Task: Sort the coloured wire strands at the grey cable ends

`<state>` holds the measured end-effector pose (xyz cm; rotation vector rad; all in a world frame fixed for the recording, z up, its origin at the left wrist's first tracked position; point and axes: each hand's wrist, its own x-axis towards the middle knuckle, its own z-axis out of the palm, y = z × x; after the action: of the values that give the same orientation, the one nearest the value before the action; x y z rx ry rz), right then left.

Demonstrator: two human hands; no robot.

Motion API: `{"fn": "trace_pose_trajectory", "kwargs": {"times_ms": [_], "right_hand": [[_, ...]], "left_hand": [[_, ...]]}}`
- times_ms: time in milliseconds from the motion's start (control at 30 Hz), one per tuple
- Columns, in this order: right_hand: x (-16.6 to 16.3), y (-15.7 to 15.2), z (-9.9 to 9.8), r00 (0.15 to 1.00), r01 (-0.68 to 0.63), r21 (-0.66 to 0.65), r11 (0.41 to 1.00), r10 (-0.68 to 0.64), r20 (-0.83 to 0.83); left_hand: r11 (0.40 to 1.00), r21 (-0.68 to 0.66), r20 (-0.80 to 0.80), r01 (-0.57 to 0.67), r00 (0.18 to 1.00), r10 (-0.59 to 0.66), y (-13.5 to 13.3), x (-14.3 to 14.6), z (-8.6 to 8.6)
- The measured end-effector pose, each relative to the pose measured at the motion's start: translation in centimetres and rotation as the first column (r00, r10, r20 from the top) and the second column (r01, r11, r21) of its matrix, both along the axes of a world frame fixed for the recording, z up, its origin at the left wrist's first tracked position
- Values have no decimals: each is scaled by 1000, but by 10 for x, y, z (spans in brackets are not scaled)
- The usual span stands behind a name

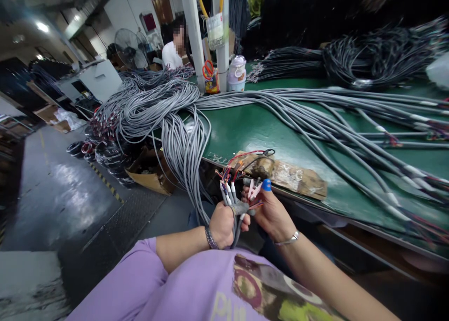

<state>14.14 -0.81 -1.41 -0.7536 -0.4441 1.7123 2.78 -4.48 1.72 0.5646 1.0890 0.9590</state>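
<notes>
Gathered in my left hand (224,222) is a bunch of grey cables (229,194), its fingers closed round them. Their white-sleeved ends point up, with thin red, black and orange wires (228,173) fanning out. A grey finger cover shows on this hand. My right hand (271,213) is closed beside it, with a blue cot (266,185) on the thumb tip. Between its thumb and fingers is a small pink V-shaped piece that looks like a clip (254,190); its exact kind is unclear. A few fine wires (257,205) stick out between the hands.
A taped cardboard strip (294,178) lies along the edge of the green table (238,134). Long grey cables (280,101) cross the table and hang down in a thick bundle (180,143). Black cable coils (361,61), a purple cup (237,73) and a seated person (171,52) are farther back.
</notes>
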Motion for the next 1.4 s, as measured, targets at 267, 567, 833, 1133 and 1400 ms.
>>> {"fn": "trace_pose_trajectory", "kwargs": {"times_ms": [267,567,833,1133,1400], "right_hand": [[-6,1,5,993,112,-23,993,-112,-33],[-7,-2,-1,993,66,-19,998,-67,-92],[11,-22,-1,982,-108,139,984,84,171],[15,-55,15,820,-262,198,945,110,561],[15,-48,23,751,-377,216,901,160,640]], "left_hand": [[999,-39,-18,22,1000,-23,1,0,0],[1000,-4,3,-4,1000,4,-4,-4,0],[998,70,-57,-5,998,9,-16,-16,-12],[972,176,-171,154,978,-123,-21,-18,-12],[926,74,-177,370,919,-353,-19,-28,-4]]}}
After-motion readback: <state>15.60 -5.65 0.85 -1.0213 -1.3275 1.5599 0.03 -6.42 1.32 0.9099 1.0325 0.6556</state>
